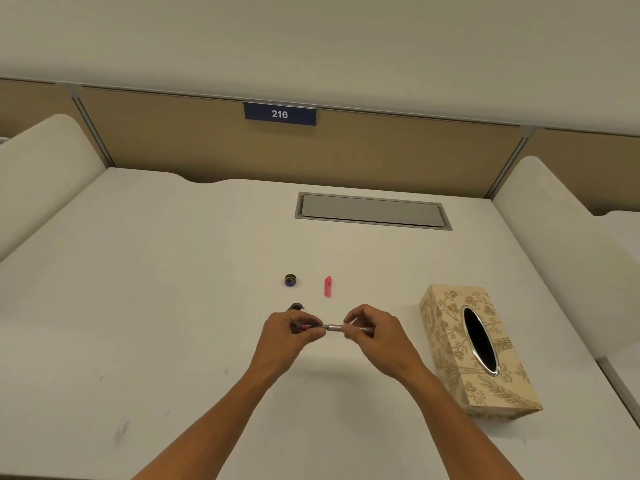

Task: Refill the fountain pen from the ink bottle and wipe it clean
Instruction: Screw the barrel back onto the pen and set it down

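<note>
A thin fountain pen (333, 327) lies level between both hands above the white desk (173, 306). My left hand (289, 336) pinches its pink end, and my right hand (372, 336) pinches the clear end. Just behind my left hand the dark top of the ink bottle (296, 306) shows; the rest of it is hidden. Its round cap (290, 280) lies farther back on the desk. A pink pen part (328, 286) lies to the right of the cap.
A patterned tissue box (476, 351) with an oval opening stands at the right. A grey cable hatch (372, 211) is set into the desk farther back. Tan partition panels close off the far edge, with white dividers on both sides.
</note>
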